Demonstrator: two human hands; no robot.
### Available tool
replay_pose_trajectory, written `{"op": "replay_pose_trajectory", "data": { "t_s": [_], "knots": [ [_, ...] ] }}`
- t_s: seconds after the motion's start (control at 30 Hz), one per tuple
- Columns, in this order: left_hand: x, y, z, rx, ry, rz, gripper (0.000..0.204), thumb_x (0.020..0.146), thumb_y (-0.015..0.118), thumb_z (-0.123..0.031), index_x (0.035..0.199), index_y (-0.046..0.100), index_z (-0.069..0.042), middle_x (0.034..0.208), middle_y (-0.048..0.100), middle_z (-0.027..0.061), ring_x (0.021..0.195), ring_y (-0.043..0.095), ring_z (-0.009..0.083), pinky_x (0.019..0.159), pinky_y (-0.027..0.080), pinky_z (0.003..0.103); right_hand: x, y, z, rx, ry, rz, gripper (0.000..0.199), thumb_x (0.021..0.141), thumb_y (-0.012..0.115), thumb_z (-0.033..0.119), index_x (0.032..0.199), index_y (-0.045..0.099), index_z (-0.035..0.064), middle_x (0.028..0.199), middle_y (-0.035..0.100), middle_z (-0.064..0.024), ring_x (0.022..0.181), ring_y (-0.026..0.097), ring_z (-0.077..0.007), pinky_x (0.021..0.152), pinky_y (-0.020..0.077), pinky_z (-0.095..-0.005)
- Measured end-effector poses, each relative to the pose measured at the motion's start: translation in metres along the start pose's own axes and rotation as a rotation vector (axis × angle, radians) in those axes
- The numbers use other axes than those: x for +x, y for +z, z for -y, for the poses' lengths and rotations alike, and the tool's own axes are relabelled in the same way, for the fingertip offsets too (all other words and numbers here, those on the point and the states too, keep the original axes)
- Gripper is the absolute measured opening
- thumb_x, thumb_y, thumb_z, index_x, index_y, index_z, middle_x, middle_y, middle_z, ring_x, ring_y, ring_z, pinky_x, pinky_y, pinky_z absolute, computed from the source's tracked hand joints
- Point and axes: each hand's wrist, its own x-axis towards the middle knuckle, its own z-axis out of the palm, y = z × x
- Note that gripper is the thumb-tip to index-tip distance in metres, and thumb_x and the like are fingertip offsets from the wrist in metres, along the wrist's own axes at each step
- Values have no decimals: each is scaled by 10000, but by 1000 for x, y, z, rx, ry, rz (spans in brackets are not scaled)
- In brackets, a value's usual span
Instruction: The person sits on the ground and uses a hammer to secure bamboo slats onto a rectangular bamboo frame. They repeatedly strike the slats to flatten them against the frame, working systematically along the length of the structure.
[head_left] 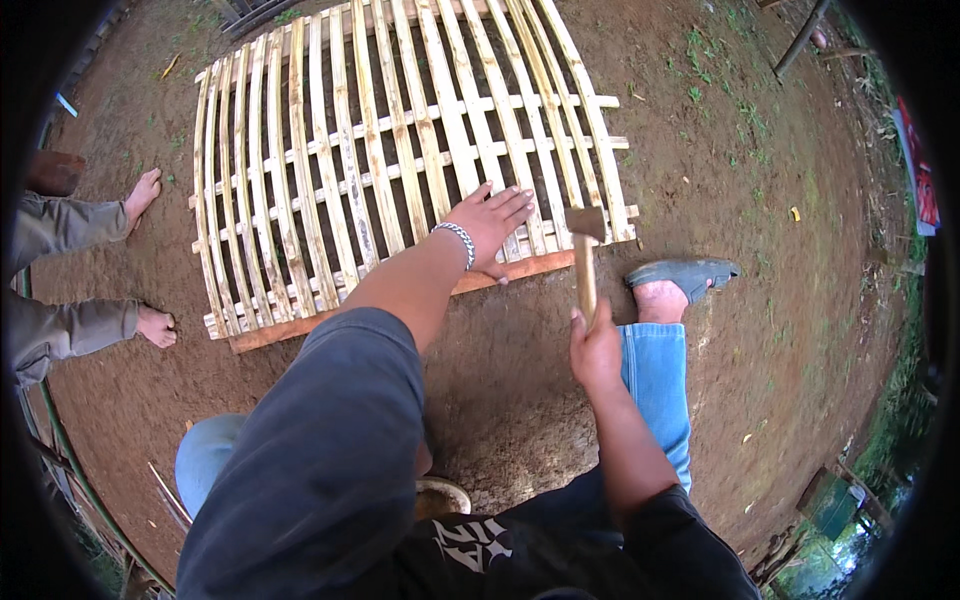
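Note:
A lattice panel of pale bamboo or wooden slats (437, 62) lies on the ground in front of me. Along its near edge runs a reddish-brown board (530, 266). My left hand (490, 228), with a chain bracelet at the wrist, rests on the slats near that edge, fingers stretched out and thumb over the board. In my right hand (597, 350) is a hammer (586, 272), gripped by its wooden handle with the dark head up. The hammer head is just right of the panel's near right corner, apart from my left hand.
Another person's bare feet (150, 325) and grey trouser legs (90, 330) are left of the panel. My shoe (688, 275) stands to the right, below the hammer head's level. A round pale container (442, 495) is partly hidden under me. Bare brown soil (780, 330) surrounds the panel.

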Motion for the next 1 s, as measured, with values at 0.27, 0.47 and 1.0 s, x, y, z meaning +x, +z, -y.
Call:
{"op": "replay_pose_trajectory", "data": {
  "t_s": [0.27, 0.47, 1.0],
  "knots": [
    [-1, -10, 7, -3, -7, 38, 1246, 740, 742, -780, 1674, 198, -161, 1759, 144, 36, 1622, 107, 239, 1314, 98, 546, 6, 5, 11, 47, 81, -69, 462, 1033, 583, 208, 1457, 439, 96, 1050, 709, -281, 947, 681, -531, 850, 554, -584],
    [4, -6, 7, -49, -3, 40, 1240, 729, 764, -757, 1668, 221, -157, 1755, 166, 27, 1616, 147, 235, 1313, 108, 542, 5, -10, 15, -199, -31, 122, 482, 1029, 592, 242, 1478, 452, 140, 1059, 711, -306, 967, 698, -500, 841, 574, -562],
    [9, -19, 9, -54, -10, 43, 1347, 655, 814, -765, 1678, 188, -149, 1758, 152, -3, 1579, 259, 231, 1303, 78, 578, 55, -69, 46, -243, -142, 79, 460, 1042, 580, 236, 1443, 448, 54, 1072, 711, -301, 996, 691, -505, 871, 559, -538]
  ]
}}
